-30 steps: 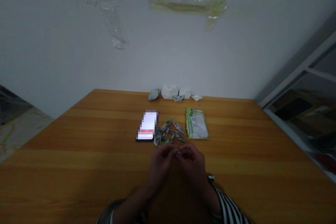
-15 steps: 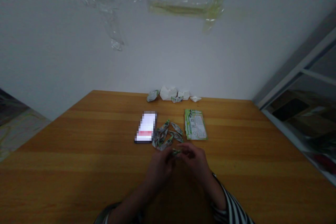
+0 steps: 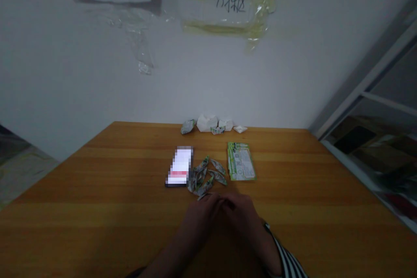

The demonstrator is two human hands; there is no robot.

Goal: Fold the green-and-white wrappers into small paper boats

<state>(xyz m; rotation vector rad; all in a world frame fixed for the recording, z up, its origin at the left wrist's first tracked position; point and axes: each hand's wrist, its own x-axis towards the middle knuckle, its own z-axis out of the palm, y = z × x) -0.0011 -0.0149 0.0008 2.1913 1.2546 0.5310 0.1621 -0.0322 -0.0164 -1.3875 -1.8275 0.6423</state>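
My left hand [image 3: 203, 213] and my right hand [image 3: 241, 209] meet at the fingertips low over the table, both closed. Between them they pinch a small folded piece of printed paper, now mostly hidden by the fingers; a thin pale edge [image 3: 204, 195] shows above my left hand. Just beyond lies a loose heap of folded green-and-white paper pieces [image 3: 202, 182], narrow and pointed. To the right of the heap is a stack of flat green-and-white printed leaflets [image 3: 241, 163]. A phone [image 3: 180, 167] with a lit, blurred screen lies on the left.
The wooden table [image 3: 124, 173] runs back to a white wall [image 3: 221, 82]. Along its far edge sit crumpled white papers [image 3: 207, 124], a grey-green crumpled wad [image 3: 187, 127] and a small white folded piece [image 3: 240, 129]. A framed shelf [image 3: 365, 126] stands at the right.
My hands have drawn closer together, fingers curling over the small paper piece that showed between them before. The view has tilted up slightly. Things on the table have stayed in place.
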